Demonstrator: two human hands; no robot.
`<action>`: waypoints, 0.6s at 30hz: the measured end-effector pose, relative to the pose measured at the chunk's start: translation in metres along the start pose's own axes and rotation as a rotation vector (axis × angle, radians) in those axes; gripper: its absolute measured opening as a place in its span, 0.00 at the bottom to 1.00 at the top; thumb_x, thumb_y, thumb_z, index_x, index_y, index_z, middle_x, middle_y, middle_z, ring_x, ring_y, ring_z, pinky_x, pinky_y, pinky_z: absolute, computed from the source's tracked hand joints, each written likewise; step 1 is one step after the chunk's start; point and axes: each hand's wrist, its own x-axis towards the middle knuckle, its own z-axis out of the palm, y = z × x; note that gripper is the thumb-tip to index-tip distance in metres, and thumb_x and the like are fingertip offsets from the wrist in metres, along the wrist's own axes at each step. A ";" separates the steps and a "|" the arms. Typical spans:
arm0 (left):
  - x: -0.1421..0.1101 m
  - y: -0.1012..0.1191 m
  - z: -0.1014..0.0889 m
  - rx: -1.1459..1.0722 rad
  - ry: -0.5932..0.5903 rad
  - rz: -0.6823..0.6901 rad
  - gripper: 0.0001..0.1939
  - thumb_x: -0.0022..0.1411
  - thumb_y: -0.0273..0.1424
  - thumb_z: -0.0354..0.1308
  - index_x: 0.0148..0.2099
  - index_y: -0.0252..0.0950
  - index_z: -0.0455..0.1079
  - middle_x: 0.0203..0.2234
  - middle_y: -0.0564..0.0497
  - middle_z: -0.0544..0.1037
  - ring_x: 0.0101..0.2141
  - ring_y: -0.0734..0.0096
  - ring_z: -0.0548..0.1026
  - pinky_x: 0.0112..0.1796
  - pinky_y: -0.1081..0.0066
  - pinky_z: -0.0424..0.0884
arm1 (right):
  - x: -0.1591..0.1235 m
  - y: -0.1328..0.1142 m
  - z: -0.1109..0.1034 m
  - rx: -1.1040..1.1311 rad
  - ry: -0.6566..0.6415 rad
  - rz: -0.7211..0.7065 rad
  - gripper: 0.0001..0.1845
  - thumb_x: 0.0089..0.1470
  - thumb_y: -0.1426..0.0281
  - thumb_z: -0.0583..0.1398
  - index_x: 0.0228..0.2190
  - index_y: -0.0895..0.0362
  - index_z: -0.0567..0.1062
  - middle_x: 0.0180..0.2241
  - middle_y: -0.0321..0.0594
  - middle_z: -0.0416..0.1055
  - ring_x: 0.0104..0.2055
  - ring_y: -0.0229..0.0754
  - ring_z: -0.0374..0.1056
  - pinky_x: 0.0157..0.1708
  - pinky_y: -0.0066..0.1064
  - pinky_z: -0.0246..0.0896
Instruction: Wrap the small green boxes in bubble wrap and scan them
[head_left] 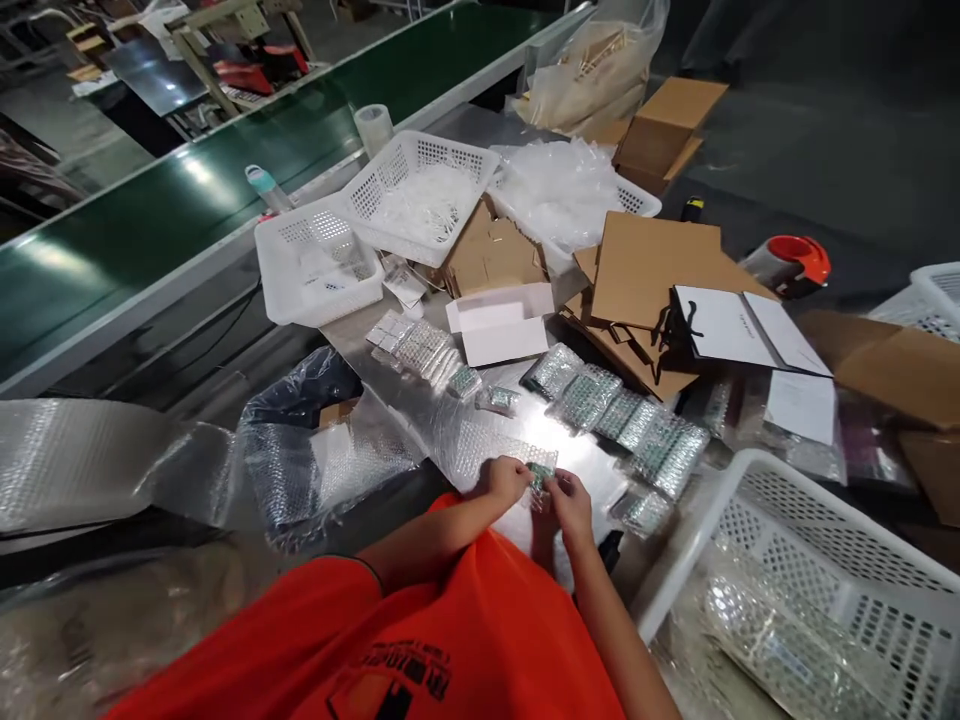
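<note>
Close in front of my body, my left hand (510, 480) and my right hand (570, 505) are both closed on a small bubble-wrapped packet (541, 472) with something green inside. The left fingers pinch one side of it, the right fingers the other. A loose sheet of bubble wrap (476, 450) lies on the metal table to the left. Beyond my hands sits a small wrapped packet (498, 400). A row of green bubble-wrapped packets (589, 397) stretches to the right, and another group of wrapped packets (420, 350) lies farther left.
An open white box (504, 340) stands beyond the packets. White baskets (319, 300) line the back, near a green conveyor belt (180, 180). Flattened cardboard (660, 265), a paper bag (742, 325) and a tape dispenser (802, 262) are at right. A large white basket (720, 510) stands near right.
</note>
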 end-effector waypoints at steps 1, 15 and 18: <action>0.001 -0.001 0.000 0.000 0.001 -0.003 0.05 0.56 0.27 0.62 0.30 0.34 0.79 0.22 0.54 0.79 0.26 0.73 0.73 0.26 0.76 0.61 | 0.001 0.001 -0.001 0.017 -0.010 0.007 0.26 0.36 0.50 0.58 0.33 0.56 0.71 0.31 0.46 0.76 0.36 0.49 0.73 0.38 0.38 0.68; -0.013 -0.001 -0.025 0.162 0.078 0.130 0.09 0.61 0.24 0.59 0.45 0.37 0.74 0.45 0.47 0.75 0.45 0.67 0.74 0.47 0.70 0.67 | 0.003 -0.018 0.006 -0.088 -0.156 -0.022 0.24 0.32 0.47 0.62 0.23 0.55 0.74 0.23 0.40 0.74 0.27 0.46 0.68 0.28 0.35 0.62; -0.019 0.001 -0.028 0.214 0.013 0.213 0.11 0.66 0.25 0.52 0.41 0.38 0.76 0.44 0.48 0.76 0.45 0.66 0.74 0.48 0.69 0.67 | 0.001 -0.022 0.006 -0.141 -0.132 -0.027 0.24 0.32 0.46 0.61 0.22 0.55 0.72 0.23 0.41 0.75 0.28 0.47 0.68 0.28 0.35 0.61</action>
